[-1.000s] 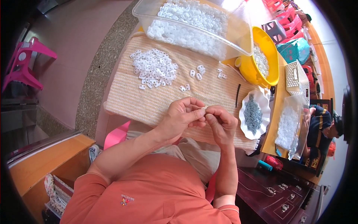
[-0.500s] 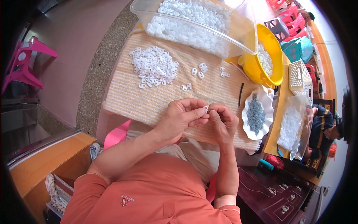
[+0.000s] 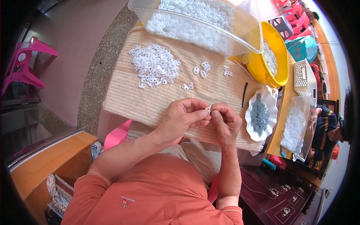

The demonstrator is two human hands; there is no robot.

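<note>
The small white piece (image 3: 207,110) pinched between the left hand (image 3: 183,118) and right hand (image 3: 225,122) is mostly covered by fingertips — its shape cannot be told. The clear tub (image 3: 198,22) at the far side is cut off by the top edge, and the grey bits in the scalloped white dish (image 3: 261,116) are too small to make out.

Bright daylight, glare top right; sharp centre, fisheye bend + dark vignette at rim.

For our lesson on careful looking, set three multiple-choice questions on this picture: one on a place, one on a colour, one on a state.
1. Where is the white dish of small grey parts?
A. to the person's right
B. to the person's left
C. on the floor

2. What colour is the round bowl?
A. blue
B. yellow
C. black

3. What are the left hand and right hand doing?
A. resting flat
B. pinching a small white piece together
C. lifting the bowl

Answers: 1 A, it lies beyond the right hand; 2 B, its wall is yellow; 3 B, fingertips meet on it.
</note>
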